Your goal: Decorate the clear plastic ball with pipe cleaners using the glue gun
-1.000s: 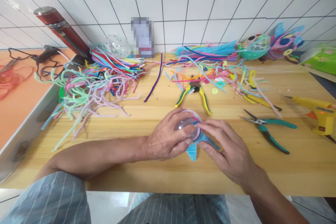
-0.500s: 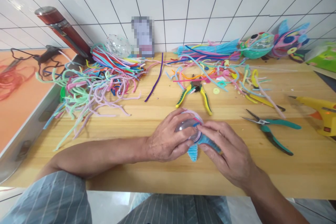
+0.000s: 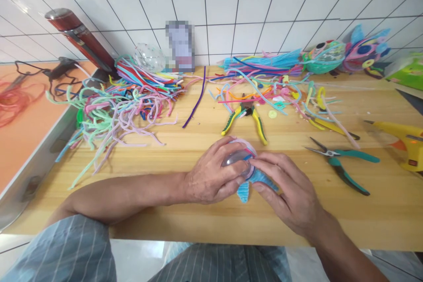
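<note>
Near the front of the wooden table, a clear plastic ball [image 3: 235, 157] is wrapped with pink and blue pipe cleaners. Blue fuzzy fins [image 3: 243, 191] stick out from its lower right side. My left hand [image 3: 214, 172] is closed around the ball from the left, fingers over its top. From the right, my right hand [image 3: 291, 189] presses its fingertips against the pipe-cleaner band at the ball's edge, thumb close to the blue fin. The fingers hide part of the ball.
Yellow-handled cutters [image 3: 246, 116] lie beyond the ball. Teal-handled pliers [image 3: 343, 158] and a yellow glue gun [image 3: 406, 141] are at right. Tangled pipe cleaners [image 3: 115, 114] spread at left. Two decorated balls, one a green-wrapped ball [image 3: 324, 57], stand by the tiled wall.
Almost nothing differs. Both hands stay on the ball, with only a very slight shift of the ball and fin in view.
</note>
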Motion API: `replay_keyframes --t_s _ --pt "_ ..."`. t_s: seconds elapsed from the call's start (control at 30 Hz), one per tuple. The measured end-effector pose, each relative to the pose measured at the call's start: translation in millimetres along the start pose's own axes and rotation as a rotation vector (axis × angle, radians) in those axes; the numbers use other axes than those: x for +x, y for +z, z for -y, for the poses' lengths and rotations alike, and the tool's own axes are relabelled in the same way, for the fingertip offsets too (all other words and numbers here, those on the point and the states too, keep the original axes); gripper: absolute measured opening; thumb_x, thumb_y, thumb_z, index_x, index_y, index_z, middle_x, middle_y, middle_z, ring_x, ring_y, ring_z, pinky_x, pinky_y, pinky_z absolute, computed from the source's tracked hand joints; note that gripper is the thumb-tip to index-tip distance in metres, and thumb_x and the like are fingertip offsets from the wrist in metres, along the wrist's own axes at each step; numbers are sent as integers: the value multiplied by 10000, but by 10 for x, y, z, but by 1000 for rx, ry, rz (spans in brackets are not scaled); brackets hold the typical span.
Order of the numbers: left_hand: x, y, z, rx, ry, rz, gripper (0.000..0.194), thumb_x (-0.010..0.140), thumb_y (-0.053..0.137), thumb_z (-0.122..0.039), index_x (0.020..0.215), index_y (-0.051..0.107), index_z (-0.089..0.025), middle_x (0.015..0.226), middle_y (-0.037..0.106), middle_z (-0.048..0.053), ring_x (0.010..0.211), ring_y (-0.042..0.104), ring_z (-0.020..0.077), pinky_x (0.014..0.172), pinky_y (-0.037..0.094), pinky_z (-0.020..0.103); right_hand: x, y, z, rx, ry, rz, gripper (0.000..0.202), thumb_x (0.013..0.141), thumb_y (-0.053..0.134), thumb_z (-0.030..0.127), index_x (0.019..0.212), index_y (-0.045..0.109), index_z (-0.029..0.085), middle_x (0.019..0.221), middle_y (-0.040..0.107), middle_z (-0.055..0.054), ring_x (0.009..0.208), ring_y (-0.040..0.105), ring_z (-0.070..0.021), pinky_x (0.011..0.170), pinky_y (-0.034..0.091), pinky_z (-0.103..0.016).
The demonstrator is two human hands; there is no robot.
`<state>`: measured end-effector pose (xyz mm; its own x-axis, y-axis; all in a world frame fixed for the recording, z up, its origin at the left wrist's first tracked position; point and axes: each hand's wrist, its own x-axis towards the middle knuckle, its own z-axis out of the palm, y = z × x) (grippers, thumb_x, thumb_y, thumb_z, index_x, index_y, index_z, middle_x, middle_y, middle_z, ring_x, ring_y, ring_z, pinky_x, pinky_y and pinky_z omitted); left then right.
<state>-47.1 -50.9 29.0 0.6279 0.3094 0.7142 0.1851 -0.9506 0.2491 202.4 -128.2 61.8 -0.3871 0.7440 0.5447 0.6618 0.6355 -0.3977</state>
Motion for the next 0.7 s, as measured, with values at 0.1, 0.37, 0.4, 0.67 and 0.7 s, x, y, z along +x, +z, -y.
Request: replay_keyframes --t_s 0.1,0.37,0.4,0.67,0.7 --pt "-34 13 8 -18 -13 5 279 1135 575 -316 1390 601 -207 1457 712 203 1440 663 308 1232 605 634 11 0 8 9 -1 5 334 1156 618 272 1474 711 238 1279 801 -142 1141 802 -277 961 702 -419" --pt "-4 9 -1 -26 -15 5 269 1134 568 -309 1381 605 -206 1451 722 212 1434 670 307 1229 607 621 -4 7 10 21 14 2 391 1133 641 245 1518 709 245 1296 807 -144 1152 806 -286 976 704 -422" --pt "4 6 -4 -30 -19 9 267 1132 571 -306 1379 607 -212 1457 724 208 1435 672 303 1232 606 617 -10 5 7 31 20 4 409 1129 644 243 1533 705 253 1307 807 -142 1161 807 -289 987 704 -427" --pt "46 -4 -19 -47 -17 4 246 1134 566 -300 1359 616 -213 1446 746 199 1413 686 294 1220 618 605 -19 -1 -4 58 31 -11 382 1137 648 279 1510 715 241 1306 809 -146 1175 808 -292 1002 704 -436" --pt "52 -6 -21 -49 -13 3 239 1140 559 -302 1351 618 -207 1445 747 203 1413 684 295 1218 619 603 -14 -1 -1 53 23 -11 363 1140 643 279 1491 723 234 1299 807 -148 1165 807 -288 995 704 -430"
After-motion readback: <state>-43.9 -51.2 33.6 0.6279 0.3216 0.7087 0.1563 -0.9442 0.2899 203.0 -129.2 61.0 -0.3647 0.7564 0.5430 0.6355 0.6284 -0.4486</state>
